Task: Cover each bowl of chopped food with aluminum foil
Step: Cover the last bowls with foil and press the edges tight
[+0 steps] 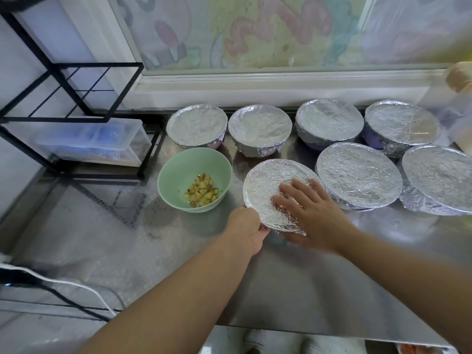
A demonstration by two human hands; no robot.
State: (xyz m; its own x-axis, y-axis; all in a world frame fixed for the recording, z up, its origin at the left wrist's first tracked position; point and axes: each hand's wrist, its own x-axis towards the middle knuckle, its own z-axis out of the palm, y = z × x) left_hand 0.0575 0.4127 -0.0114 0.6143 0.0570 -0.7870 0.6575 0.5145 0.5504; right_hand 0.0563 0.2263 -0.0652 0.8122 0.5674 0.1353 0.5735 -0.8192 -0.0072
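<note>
Steel counter (306,290), frosted window (255,29) at 12 o'clock, black rack (69,80) at 10. Foil-covered bowl (265,185) at centre: left hand (246,226) grips its 7 o'clock rim, right hand (311,210) lies flat on top, fingers spread. Uncovered green bowl (178,169) at its 9 o'clock.

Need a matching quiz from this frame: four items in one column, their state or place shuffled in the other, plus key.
Column 1
1. green bowl
2. left hand
3. right hand
4. black rack

Column 2
A. lies flat on top of the front foiled bowl
B. uncovered, chopped food inside
C. grips the front foiled bowl's near-left rim
D. far left, holds a clear plastic box

Pairs: 1-B, 2-C, 3-A, 4-D
</note>
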